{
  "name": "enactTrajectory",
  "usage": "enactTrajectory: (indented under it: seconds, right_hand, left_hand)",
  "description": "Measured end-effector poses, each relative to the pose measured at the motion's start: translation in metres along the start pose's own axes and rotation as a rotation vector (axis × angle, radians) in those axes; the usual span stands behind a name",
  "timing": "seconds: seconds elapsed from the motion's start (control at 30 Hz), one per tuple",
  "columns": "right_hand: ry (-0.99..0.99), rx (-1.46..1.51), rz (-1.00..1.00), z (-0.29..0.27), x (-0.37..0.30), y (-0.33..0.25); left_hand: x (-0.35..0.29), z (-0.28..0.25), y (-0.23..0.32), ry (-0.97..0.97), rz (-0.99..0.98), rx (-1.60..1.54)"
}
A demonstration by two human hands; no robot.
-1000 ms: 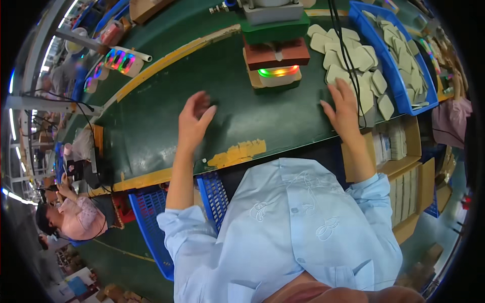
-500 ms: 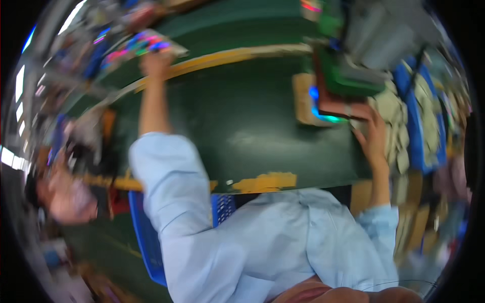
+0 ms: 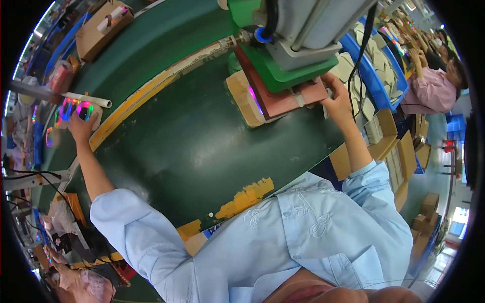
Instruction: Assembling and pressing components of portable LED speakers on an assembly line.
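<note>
Partly hidden by its glare, a small flat piece glowing in rainbow colours (image 3: 76, 110) lies at the far left edge of the dark green worktop (image 3: 192, 146). The left hand (image 3: 81, 126) grips it, fingers curled. The right hand (image 3: 337, 96) presses against a reddish-brown slab (image 3: 283, 98) under the green-and-grey press (image 3: 298, 45); its fingers' spread is unclear.
</note>
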State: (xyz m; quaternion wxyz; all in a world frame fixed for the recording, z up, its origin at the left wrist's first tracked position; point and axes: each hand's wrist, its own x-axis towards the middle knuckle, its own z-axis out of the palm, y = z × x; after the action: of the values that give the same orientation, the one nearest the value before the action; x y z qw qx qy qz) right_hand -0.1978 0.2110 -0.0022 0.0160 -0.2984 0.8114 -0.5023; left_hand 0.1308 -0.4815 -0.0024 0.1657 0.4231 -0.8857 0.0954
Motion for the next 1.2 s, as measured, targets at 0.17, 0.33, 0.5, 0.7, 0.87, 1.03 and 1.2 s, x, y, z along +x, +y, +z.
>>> enactTrajectory:
  seconds: [0.17,0.33,0.5,0.7,0.87,1.03,1.2]
  right_hand:
    - [0.008,0.576,0.164,-0.008,-0.003,-0.015]
    - [0.054,0.976,0.304,0.002,0.005,-0.029]
    - [-0.346,0.527,0.334,-0.012,-0.094,-0.043]
    - [-0.538,0.181,-0.422,0.010,-0.123,-0.093]
    - [-0.542,0.015,-0.789,0.068,-0.119,-0.122]
    - [-0.608,-0.169,-0.881,0.081,-0.121,-0.134]
    - [-0.643,-0.400,-0.914,0.078,-0.131,-0.140]
  left_hand:
    - [-0.047,-0.060,0.046,0.191,0.012,-0.141]
    - [-0.149,-0.150,0.135,0.110,0.225,-0.463]
    - [-0.287,-0.201,0.261,-0.103,0.574,-0.695]
    - [-0.372,-0.182,0.310,-0.254,0.575,-0.769]
    - [-0.390,-0.158,0.307,-0.454,0.143,-1.331]
    - [-0.392,-0.153,0.303,-0.467,0.155,-1.266]
    - [-0.393,-0.145,0.302,-0.413,0.170,-1.231]
